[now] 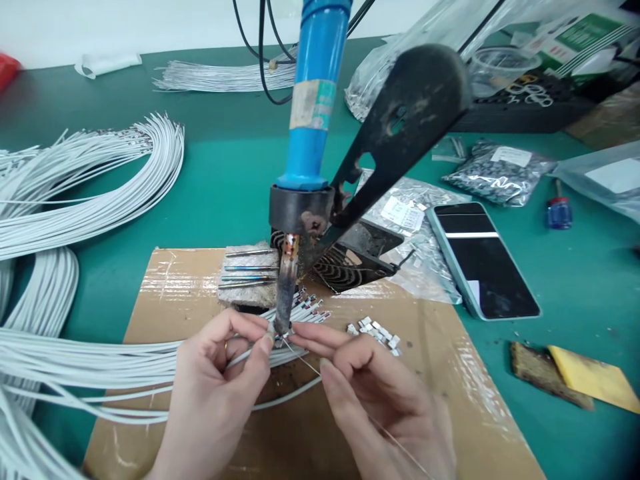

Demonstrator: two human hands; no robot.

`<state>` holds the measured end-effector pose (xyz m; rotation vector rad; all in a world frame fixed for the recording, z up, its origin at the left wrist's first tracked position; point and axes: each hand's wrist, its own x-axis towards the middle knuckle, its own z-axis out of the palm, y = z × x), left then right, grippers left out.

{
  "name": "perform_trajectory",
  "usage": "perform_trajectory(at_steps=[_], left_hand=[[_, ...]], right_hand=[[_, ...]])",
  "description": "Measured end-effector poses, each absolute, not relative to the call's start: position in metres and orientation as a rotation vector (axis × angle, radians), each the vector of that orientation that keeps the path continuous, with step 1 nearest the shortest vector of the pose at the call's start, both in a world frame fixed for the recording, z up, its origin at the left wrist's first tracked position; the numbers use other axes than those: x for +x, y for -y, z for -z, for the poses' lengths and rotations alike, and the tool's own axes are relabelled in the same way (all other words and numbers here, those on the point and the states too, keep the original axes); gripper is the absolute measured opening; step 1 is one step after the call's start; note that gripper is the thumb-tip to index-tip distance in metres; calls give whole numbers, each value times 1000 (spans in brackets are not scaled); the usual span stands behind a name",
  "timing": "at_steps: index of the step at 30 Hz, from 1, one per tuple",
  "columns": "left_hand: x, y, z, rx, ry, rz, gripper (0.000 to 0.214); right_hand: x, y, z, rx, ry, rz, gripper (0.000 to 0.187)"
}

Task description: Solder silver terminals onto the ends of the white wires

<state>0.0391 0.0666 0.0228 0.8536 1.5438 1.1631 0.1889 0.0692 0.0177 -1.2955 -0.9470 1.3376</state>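
A blue soldering iron [310, 147] is held upright in a black stand arm [405, 113], its dark tip [286, 300] pointing down. Just left of the tip's lower end, my left hand [215, 387] is closed, thumb and forefinger pinching a white cable [237, 359]. My right hand [385, 393] is on the other side, a thin solder wire [306, 363] running from its thumb and fingers up to the tip. Its forefinger reaches close to the tip, where a small metal part is mostly hidden. Behind my fingers lie several cable ends [313, 308].
Small metal connectors [377, 331] lie on the cardboard sheet [310, 427]. Several spare tips rest on a grey block [247, 293]. Long white cable bundles [95, 357] fill the left side. At right are a phone [485, 260], a yellow sponge [595, 378] and bagged parts [500, 170].
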Motion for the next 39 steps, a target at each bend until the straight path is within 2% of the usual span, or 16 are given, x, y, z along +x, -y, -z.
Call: perform_trajectory(at_steps=[39], left_hand=[[37, -65, -25, 866, -1580, -1222, 15]], right_hand=[[186, -71, -23, -1281, 960, -1331, 24]])
